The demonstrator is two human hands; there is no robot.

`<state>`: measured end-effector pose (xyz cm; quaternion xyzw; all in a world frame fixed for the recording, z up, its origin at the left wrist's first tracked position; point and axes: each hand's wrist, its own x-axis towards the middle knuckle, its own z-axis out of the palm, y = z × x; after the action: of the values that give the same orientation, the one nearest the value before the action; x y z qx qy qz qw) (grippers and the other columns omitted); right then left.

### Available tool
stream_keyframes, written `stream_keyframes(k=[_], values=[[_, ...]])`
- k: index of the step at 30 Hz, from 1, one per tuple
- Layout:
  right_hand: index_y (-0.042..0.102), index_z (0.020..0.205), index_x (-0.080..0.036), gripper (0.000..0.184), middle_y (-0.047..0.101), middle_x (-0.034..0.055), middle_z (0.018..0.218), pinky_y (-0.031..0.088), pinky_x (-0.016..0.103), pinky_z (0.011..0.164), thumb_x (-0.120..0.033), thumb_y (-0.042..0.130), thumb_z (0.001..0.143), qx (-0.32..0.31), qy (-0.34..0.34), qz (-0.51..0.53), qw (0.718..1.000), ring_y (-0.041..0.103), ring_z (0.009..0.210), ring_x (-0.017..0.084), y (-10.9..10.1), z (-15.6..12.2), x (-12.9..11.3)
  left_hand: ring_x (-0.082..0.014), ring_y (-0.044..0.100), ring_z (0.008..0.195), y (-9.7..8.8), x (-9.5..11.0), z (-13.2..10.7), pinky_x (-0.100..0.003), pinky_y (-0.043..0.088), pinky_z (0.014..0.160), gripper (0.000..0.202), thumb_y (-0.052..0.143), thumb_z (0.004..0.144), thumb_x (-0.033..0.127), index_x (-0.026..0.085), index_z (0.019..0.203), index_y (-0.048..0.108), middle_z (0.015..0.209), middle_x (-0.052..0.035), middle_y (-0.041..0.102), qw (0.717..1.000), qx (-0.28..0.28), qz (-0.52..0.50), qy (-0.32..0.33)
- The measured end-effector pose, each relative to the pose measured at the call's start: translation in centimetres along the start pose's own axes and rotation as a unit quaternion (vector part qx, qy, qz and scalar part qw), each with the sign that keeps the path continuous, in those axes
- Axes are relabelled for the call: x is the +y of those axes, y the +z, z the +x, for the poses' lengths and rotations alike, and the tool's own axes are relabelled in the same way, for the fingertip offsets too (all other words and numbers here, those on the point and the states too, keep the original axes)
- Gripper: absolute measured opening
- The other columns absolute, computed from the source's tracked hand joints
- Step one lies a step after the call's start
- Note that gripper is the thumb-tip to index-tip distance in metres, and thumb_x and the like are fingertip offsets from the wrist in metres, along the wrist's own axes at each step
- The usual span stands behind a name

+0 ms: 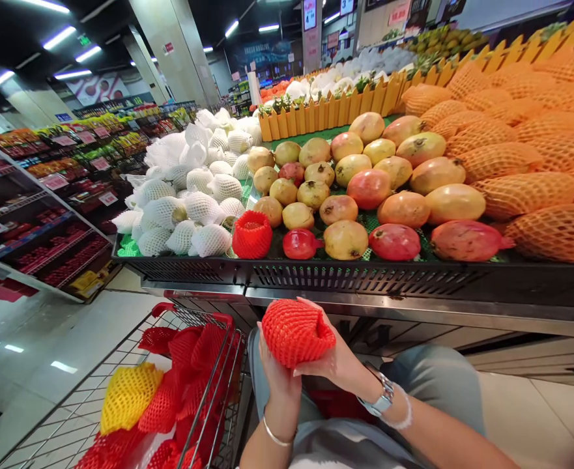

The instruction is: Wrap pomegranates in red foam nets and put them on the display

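Note:
Between both hands, in front of my lap, is a red foam net sleeve (pixel 294 332), bulging round as if over a fruit; what is inside is hidden. My left hand (pixel 281 378) cups it from the left and below, fingers closed around it. From the right, my right hand (pixel 340 365) grips it by the open end of the sleeve. Just beyond, at the display's front edge, sits another red-sleeved item (pixel 252 234). Beside that lies a small red pomegranate (pixel 300 243), with rows of bare yellow and red pomegranates (pixel 345 240) on green matting.
At my left, a wire shopping cart (pixel 225 391) holds several red foam nets (pixel 169 391) and a yellow one (pixel 131 396). White-netted fruit (pixel 203 208) is heaped on the display's left, orange-netted fruit (pixel 535 189) on its right. A black slotted rim (pixel 365 277) edges the display.

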<state>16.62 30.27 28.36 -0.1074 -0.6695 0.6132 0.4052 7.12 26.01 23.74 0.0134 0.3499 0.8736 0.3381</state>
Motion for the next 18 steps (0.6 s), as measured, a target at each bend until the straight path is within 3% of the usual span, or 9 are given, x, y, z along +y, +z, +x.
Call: stream_keyframes(k=[2, 5, 8, 10, 13, 15, 18], values=[[0.036, 0.139, -0.023, 0.096, 0.050, 0.0129, 0.139, 0.039, 0.041, 0.113, -0.029, 0.089, 0.059, 0.011, -0.050, -0.006, 0.999, 0.051, 0.128, 0.024, 0.4, 1.2, -1.1, -0.0186, 0.064, 0.093, 2.3, 2.0, -0.3, -0.033, 0.051, 0.091, 0.033, 0.062, 0.083, 0.051, 0.021, 0.096, 0.068, 0.106, -0.0061, 0.067, 0.999, -0.045, -0.028, -0.010], [0.046, 0.128, -0.021, 0.079, 0.055, 0.0100, 0.134, 0.046, 0.040, 0.108, -0.027, 0.087, 0.060, 0.024, -0.085, -0.021, 0.996, 0.055, 0.125, 0.024, 0.2, 4.3, -4.2, -0.0231, 0.053, 0.125, 5.3, 5.4, -0.1, -0.040, 0.044, 0.104, 0.046, 0.047, 0.090, 0.061, 0.031, 0.121, 0.063, 0.135, -0.0042, 0.056, 0.986, -0.146, -0.080, 0.007], [0.054, 0.115, -0.018, 0.059, 0.066, 0.0083, 0.118, 0.059, 0.039, 0.088, -0.031, 0.083, 0.065, 0.013, -0.054, -0.053, 0.997, 0.066, 0.104, 0.023, -0.6, 9.2, -8.5, -0.0199, 0.043, 0.137, 5.6, 7.9, 1.4, -0.038, 0.037, 0.112, 0.045, 0.041, 0.094, 0.054, 0.034, 0.131, 0.057, 0.143, -0.0028, 0.050, 0.970, -0.168, -0.126, 0.123], [0.060, 0.106, -0.015, 0.048, 0.067, 0.0071, 0.112, 0.057, 0.039, 0.093, -0.030, 0.082, 0.067, 0.013, -0.074, -0.074, 0.994, 0.066, 0.102, 0.021, -1.0, 13.6, -11.1, -0.0181, 0.046, 0.134, 4.0, 8.7, 2.8, -0.034, 0.034, 0.114, 0.039, 0.044, 0.092, 0.041, 0.029, 0.126, 0.061, 0.137, -0.0053, 0.055, 0.966, -0.128, -0.145, 0.172], [0.061, 0.105, -0.013, 0.040, 0.067, 0.0054, 0.108, 0.052, 0.038, 0.099, -0.024, 0.078, 0.071, 0.032, -0.099, -0.077, 0.992, 0.064, 0.100, 0.017, -1.2, 21.4, -12.9, -0.0183, 0.056, 0.123, 0.5, 8.6, 4.7, -0.034, 0.036, 0.113, 0.033, 0.045, 0.088, 0.025, 0.021, 0.111, 0.067, 0.121, -0.0083, 0.065, 0.981, -0.048, -0.144, 0.120], [0.059, 0.108, -0.011, 0.042, 0.066, 0.0069, 0.111, 0.049, 0.040, 0.101, -0.020, 0.076, 0.071, 0.038, -0.085, -0.107, 0.990, 0.063, 0.102, 0.017, -1.2, 26.6, -12.5, -0.0185, 0.061, 0.116, -1.9, 8.1, 5.5, -0.035, 0.038, 0.110, 0.029, 0.046, 0.087, 0.025, 0.019, 0.105, 0.069, 0.113, -0.0091, 0.067, 0.988, -0.021, -0.126, 0.086], [0.055, 0.111, -0.008, 0.054, 0.064, 0.0112, 0.114, 0.047, 0.039, 0.101, -0.011, 0.078, 0.063, 0.099, -0.082, -0.229, 0.965, 0.060, 0.106, 0.020, -1.0, 32.2, -10.5, -0.0179, 0.065, 0.104, -5.2, 7.7, 6.2, -0.035, 0.045, 0.102, 0.024, 0.053, 0.084, 0.029, 0.017, 0.098, 0.069, 0.105, -0.0087, 0.068, 0.990, 0.005, -0.100, 0.100]])
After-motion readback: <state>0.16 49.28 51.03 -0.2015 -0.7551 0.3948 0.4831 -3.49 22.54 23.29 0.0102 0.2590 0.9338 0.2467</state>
